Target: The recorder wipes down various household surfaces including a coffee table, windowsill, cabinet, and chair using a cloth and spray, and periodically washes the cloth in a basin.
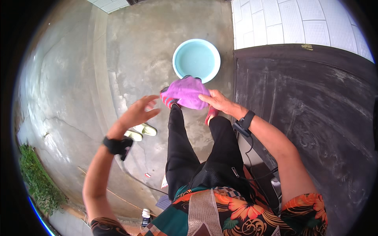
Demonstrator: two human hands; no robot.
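Note:
A purple cloth item [187,93] with dark parts at its far edge hangs from my right hand [218,101], whose thumb and fingers pinch its right side. To the left of the cloth is my left hand [141,110], with thumb and fingers apart and nothing between them. Just beyond the cloth, a light blue plastic basin [196,60] stands on the concrete floor; its near rim is partly behind the cloth. My feet, in red patterned footwear [169,99], are partly hidden below the cloth.
Pale green slippers [146,129] lie on the floor at the left of my legs. A large dark panel [295,103] runs along the right side, below a white tiled wall [283,22]. Cables trail from both wrist devices. Green plants [41,180] grow at the lower left.

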